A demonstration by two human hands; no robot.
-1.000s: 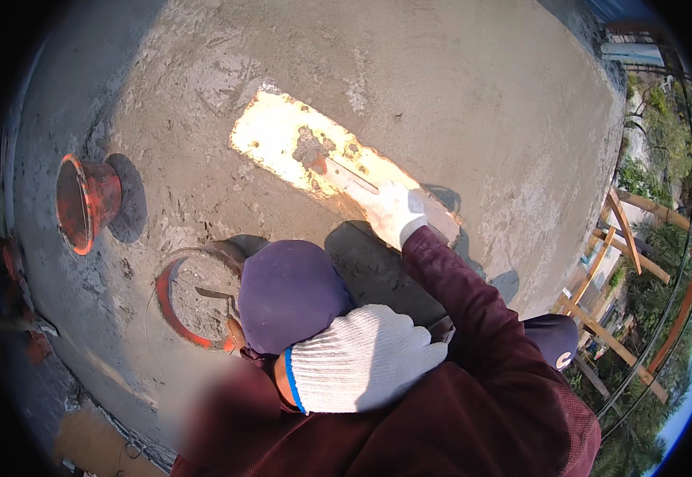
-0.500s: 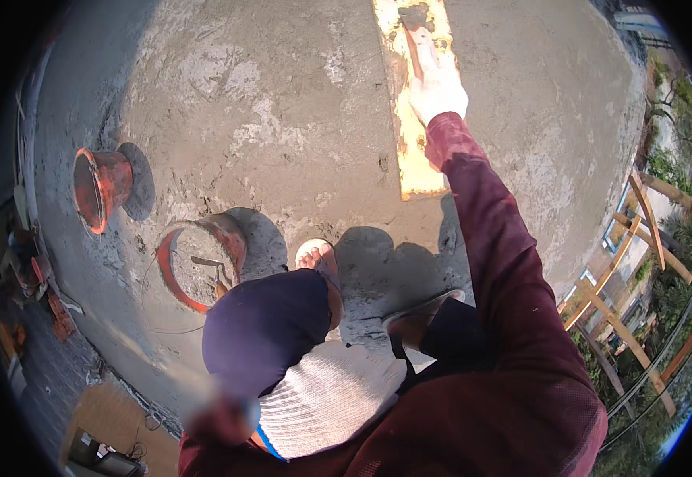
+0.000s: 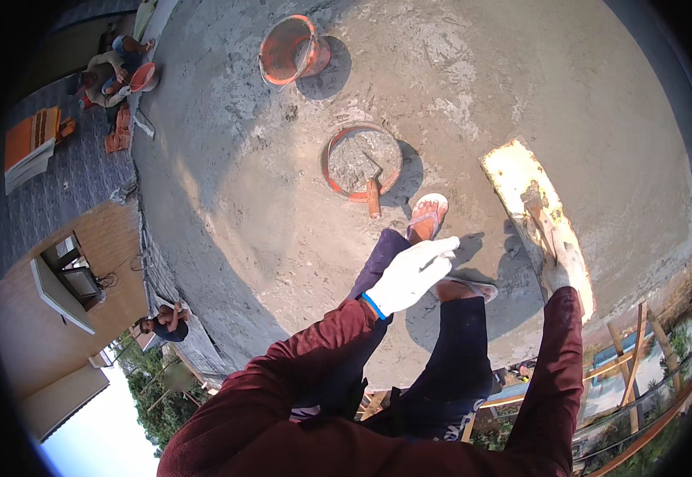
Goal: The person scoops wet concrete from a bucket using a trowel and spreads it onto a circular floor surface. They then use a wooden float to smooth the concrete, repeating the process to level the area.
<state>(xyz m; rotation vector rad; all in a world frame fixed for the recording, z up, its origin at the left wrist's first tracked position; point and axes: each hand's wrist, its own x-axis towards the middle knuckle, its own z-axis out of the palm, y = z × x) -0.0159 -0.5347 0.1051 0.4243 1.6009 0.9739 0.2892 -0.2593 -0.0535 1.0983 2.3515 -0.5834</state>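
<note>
My right hand, in a pale glove, grips the handle of a long plastering float with worn yellow paint and cement stains. This float lies on the wet grey cement surface to the right of my feet. Over my bent knee, my left hand in a white knit glove reaches out with fingers extended and holds nothing. In front of my left foot stands an orange bucket filled with grey mortar. A pointing trowel rests in it, its wooden handle hanging over the rim.
Farther off, a second orange bucket leans on the cement. At the far left a person sits by a small orange bucket; another person is at the slab's left edge. Wooden poles stand beyond the right edge.
The view has swung left, bringing people and a building into sight. My right hand has brought the float nearer to me. From my lap, my left hand has moved forward over the knee.
</note>
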